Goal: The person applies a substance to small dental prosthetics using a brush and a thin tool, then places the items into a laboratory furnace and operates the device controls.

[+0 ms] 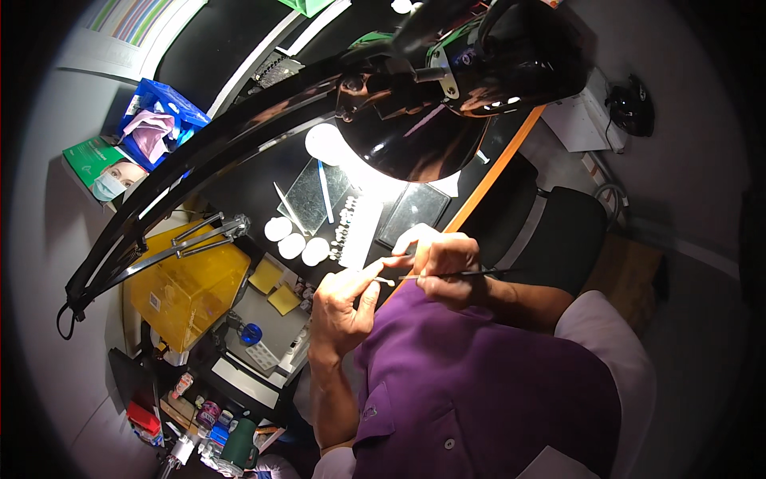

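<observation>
My left hand point(345, 310) is closed in a pinch on a small pale piece point(385, 280), too small to make out in kind. Beside it, my right hand point(445, 267) grips a slim dark-handled tool point(479, 273), like a fine brush; its tip points at the pale piece. Whether the tip touches the piece I cannot tell. Both hands are held close together in front of my purple top, at the near edge of the dark desk. Just beyond them lie a dark rectangular slab point(413, 214) and a brightly lit white strip point(361, 231) edged with several small pale pieces.
A black desk lamp point(423, 140) and its long arm point(231, 148) reach over the desk. Round white pads point(292, 245), a glass plate point(307, 199) and a blue stick point(325, 191) lie left of the strip. A yellow translucent box point(187, 279) stands left; a black chair point(558, 231) stands right.
</observation>
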A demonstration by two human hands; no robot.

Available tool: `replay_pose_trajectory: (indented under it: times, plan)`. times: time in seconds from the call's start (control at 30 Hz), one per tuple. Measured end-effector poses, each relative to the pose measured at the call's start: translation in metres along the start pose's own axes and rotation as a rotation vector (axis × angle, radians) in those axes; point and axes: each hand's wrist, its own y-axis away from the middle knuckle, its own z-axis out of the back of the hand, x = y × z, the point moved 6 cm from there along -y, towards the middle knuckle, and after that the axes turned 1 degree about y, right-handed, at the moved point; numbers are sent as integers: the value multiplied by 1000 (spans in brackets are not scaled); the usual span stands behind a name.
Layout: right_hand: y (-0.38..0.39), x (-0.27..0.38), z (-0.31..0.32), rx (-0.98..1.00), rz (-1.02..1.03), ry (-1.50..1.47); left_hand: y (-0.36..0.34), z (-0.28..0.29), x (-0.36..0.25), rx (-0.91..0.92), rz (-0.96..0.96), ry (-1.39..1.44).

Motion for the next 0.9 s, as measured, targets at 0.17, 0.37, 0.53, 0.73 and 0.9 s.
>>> replay_pose_trajectory:
  times: [0.17, 0.37, 0.53, 0.73, 0.9]
  plan:
    - [-18, -15, 47, 25, 339, 1091, 8, -10, 32, -41, 239, 4]
    - [-23, -58, 80, 345, 376, 1454, 19, -27, 57, -106, 319, -27]
    - [-31, -66, 83, 541, 381, 1515, 31, -29, 65, -170, 351, -49]
    - [-35, -77, 88, 647, 397, 1594, 46, -32, 77, -283, 381, 27]
    - [-29, -86, 91, 687, 368, 1619, 80, -35, 92, -378, 498, 122]
